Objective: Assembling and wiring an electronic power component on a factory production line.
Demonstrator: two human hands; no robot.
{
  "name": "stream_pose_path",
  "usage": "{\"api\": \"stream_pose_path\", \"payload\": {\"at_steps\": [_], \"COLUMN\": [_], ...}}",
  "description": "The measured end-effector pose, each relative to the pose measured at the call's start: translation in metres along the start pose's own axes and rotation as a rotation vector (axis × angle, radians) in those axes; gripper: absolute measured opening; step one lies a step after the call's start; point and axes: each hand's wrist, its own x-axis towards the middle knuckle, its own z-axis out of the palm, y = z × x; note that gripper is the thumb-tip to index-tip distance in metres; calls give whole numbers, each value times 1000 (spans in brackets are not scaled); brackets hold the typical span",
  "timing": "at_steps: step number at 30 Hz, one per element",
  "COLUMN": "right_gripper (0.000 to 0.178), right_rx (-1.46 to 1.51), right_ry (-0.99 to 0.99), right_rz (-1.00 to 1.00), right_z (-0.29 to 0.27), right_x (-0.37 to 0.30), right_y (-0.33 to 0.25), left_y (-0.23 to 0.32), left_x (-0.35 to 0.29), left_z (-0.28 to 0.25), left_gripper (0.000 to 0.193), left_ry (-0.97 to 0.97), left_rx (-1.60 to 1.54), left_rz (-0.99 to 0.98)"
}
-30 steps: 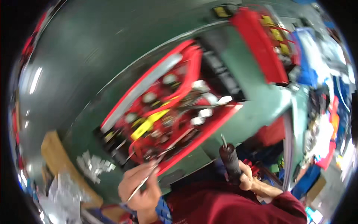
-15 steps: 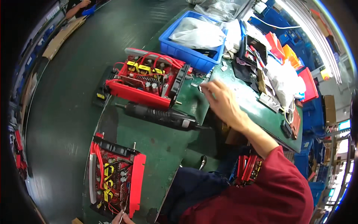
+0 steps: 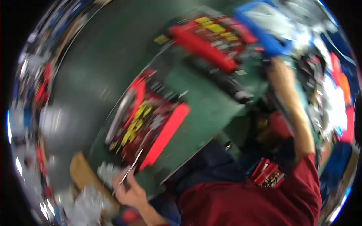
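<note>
The left hand [image 3: 130,192] pinches thin metal tweezers [image 3: 128,175], probably light, stiff and slippery; the right hand [image 3: 279,71] is blurred, grip unclear.

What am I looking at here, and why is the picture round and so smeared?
No machine here: a person works with two bare hands, and a fisheye camera worn on the head looks down at them, so straight edges bend. The smear comes from motion blur.

The left hand at the lower edge holds thin metal tweezers, pointing up toward a red framed circuit assembly with yellow parts on the green bench. The right hand, on an arm in a dark red sleeve, reaches to the upper right beside a blue bin. What it holds, if anything, is too blurred to tell. A second red assembly sits farther back.
</note>
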Motion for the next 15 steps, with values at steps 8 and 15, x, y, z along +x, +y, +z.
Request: {"api": "stream_pose_path", "payload": {"at_steps": [8, 15], "right_gripper": [25, 22], "right_rx": [93, 697], "right_ry": [215, 226], "right_rz": [-69, -89], "right_z": [-24, -97], "right_x": [5, -73], "right_y": [13, -100], "left_y": [-31, -18], "left_x": [-44, -56], "left_z": [-47, -39], "left_gripper": [5, 22], "left_ry": [149, 87], "left_rx": [-49, -43], "left_rz": [-287, -233]}}
